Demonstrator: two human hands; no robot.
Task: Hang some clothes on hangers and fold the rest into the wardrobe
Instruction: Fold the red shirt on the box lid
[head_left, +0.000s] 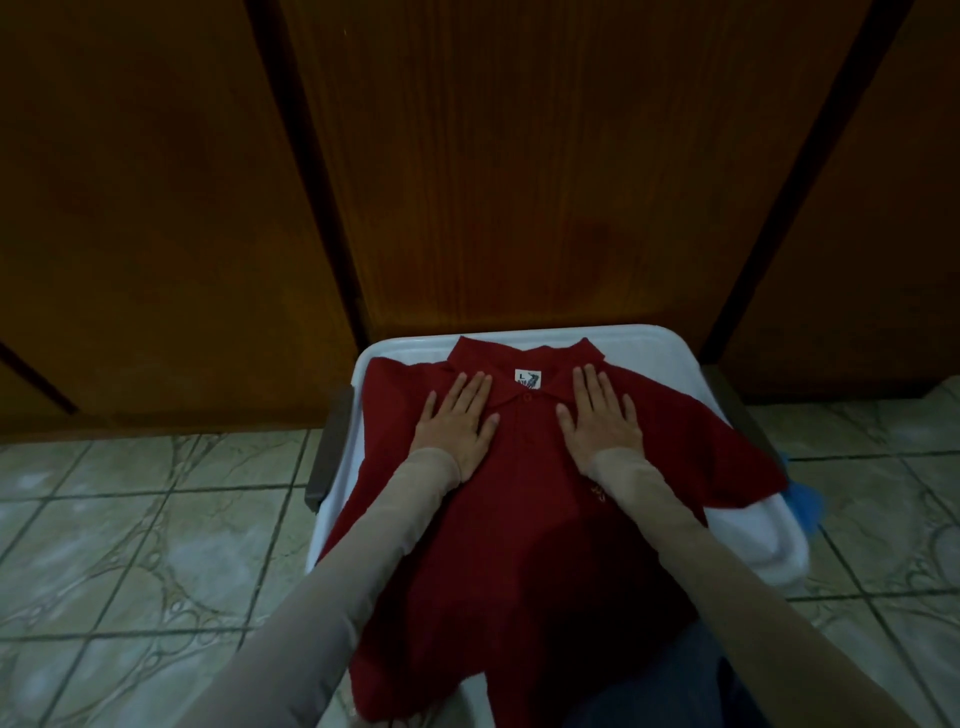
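Head view, lower frame: two beige sleeves reach forward over a dark red polo shirt spread face-up across a white tray-like surface. Left hand lies flat on the shirt left of the collar, fingers straight and together. Right hand lies flat right of the collar, fingers straight, slightly spread. Size label visible inside collar. Tiled floor either side. Upper frame: dark wooden wardrobe doors, closed.

One head-worn, wide-angle view is given, aimed forward and steeply down, close over the red shirt, facing wooden doors.
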